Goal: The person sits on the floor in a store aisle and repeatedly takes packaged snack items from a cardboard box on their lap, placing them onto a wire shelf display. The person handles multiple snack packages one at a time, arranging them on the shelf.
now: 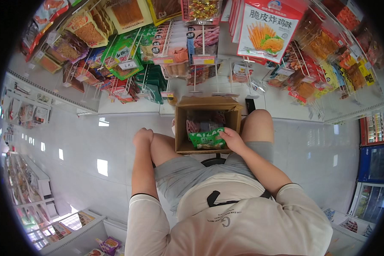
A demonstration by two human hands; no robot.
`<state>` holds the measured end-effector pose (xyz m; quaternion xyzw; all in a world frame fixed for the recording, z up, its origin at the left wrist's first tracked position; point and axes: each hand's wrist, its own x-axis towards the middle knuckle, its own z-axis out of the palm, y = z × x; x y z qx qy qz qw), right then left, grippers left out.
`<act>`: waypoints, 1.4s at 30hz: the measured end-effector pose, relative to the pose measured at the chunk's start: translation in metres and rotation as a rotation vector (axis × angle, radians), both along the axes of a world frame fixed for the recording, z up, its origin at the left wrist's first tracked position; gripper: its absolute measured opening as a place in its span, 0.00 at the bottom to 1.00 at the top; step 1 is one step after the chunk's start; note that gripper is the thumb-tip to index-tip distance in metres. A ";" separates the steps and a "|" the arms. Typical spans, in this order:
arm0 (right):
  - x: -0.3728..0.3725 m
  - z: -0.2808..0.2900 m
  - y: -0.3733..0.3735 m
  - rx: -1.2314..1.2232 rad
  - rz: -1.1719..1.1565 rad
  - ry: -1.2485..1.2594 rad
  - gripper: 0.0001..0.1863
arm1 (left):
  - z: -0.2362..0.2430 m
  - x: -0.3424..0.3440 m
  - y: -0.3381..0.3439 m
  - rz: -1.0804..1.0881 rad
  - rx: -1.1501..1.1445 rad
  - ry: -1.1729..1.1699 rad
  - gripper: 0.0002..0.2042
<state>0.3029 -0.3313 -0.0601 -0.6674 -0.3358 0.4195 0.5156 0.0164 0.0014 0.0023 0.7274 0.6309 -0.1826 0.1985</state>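
An open cardboard box [177, 126] stands between my knees, facing the shelf. In its mouth my right hand [231, 140] grips the right edge of a green snack bag [205, 139] with white lettering. Behind that bag, inside the box, lie clear and reddish packets [195, 125], partly hidden. My left hand [143, 135] rests on my left knee, away from the box. Its fingers are too small and folded out of sight to make out.
Ahead, snack bags hang from hooks on a white display rack [136, 109]. A large red and white bag [269, 30] hangs closest, upper right. A dark flat object [250, 105] lies by the box. Shelves [27, 183] stand at left, glass-fronted coolers [373, 164] at right.
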 end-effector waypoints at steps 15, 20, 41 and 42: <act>0.023 0.043 0.008 0.236 -0.697 0.897 0.13 | -0.017 -0.005 -0.022 -0.105 0.187 0.075 0.24; 0.036 0.049 0.005 0.214 -0.694 1.034 0.15 | 0.015 0.012 -0.041 -0.034 0.145 0.057 0.25; 0.031 0.053 0.037 0.073 -0.615 1.079 0.22 | 0.042 0.015 -0.045 0.033 0.084 -0.101 0.22; 0.030 0.062 0.045 0.088 -0.611 1.068 0.21 | 0.047 0.016 -0.046 0.045 0.069 -0.108 0.22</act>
